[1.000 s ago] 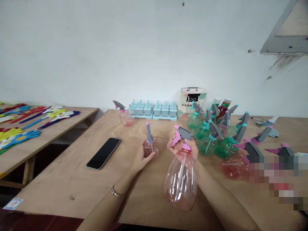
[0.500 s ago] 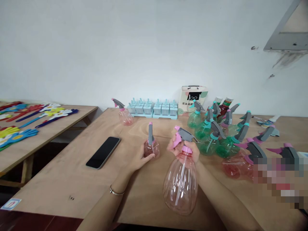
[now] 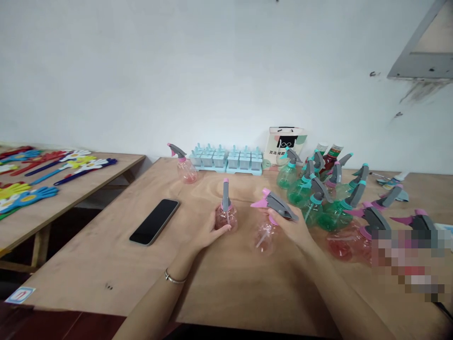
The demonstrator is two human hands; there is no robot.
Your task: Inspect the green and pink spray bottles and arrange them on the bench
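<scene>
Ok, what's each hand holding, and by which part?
Left hand cups the round body of a small pink spray bottle. Right hand grips a second pink bottle at its neck, under the grey trigger head.

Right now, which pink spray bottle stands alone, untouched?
The small clear pink plastic spray bottle beside the pale blue ice-lolly moulds; two are held, the rest crowd together rightward.

Both forearms reach forward, left hand (image 3: 207, 232) cupped with fingers curled, right hand (image 3: 295, 230) closed in a grip.
</scene>
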